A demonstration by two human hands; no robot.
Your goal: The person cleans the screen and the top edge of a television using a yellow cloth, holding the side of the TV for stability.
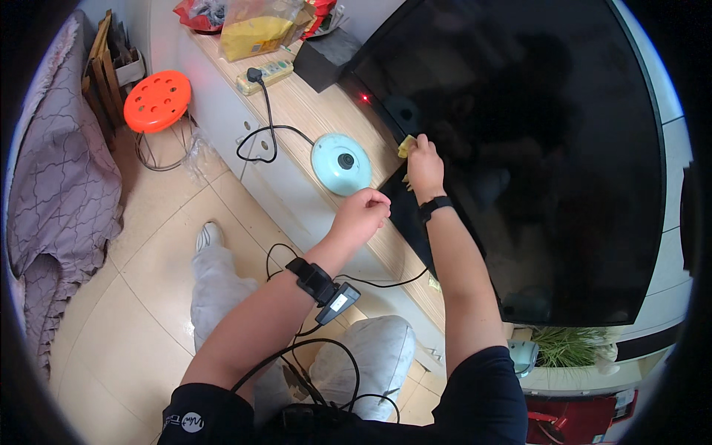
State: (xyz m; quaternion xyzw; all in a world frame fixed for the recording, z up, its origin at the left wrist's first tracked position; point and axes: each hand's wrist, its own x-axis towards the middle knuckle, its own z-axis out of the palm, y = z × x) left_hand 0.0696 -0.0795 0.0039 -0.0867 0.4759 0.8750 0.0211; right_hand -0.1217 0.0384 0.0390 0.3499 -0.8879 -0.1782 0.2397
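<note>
My right hand [426, 169] grips a small yellow cloth [406, 146], held at the lower edge of a large black television [534, 141]. Part of the cloth is hidden behind the fingers. Curled in loosely, my left hand [361, 216] hovers over the front edge of the wooden cabinet top [334, 104], with nothing visible in it. Just beyond that hand lies a light-blue round kettle base [340, 164]. Its black cord [271, 126] loops over the cabinet edge to a power strip [265, 76]. A red light dot shows near the television's lower edge.
A black box [326, 58] and a bag with yellow contents [256, 33] stand at the cabinet's far end. An orange stool [157, 101] is on the floor at left, near a grey quilted cover [63, 163]. Green grassy leaves [565, 346] show at lower right. Black cables hang by my left wrist.
</note>
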